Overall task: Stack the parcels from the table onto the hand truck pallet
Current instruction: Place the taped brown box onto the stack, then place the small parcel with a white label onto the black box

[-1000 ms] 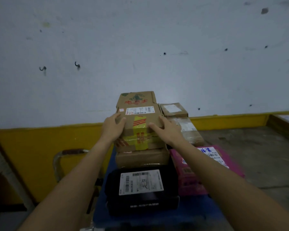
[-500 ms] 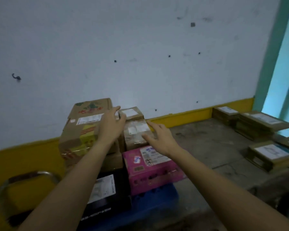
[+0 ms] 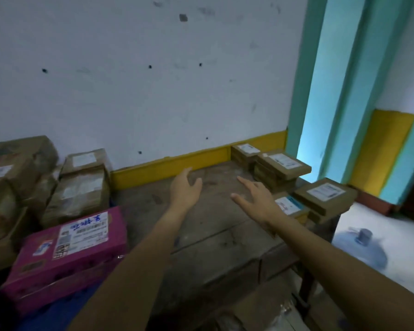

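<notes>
One view only, head-worn and wide-angle. It looks forward and down across the wooden table (image 3: 213, 235) toward the far wall (image 3: 153, 91), from above the table's near edge. Close range: left hand (image 3: 185, 191) and right hand (image 3: 257, 204) sit mid-frame. Frame edges are blurred.

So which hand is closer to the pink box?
Left. The left hand is over the table, just right of the pink box; the right hand is farther right, by the flat brown parcels.
</notes>
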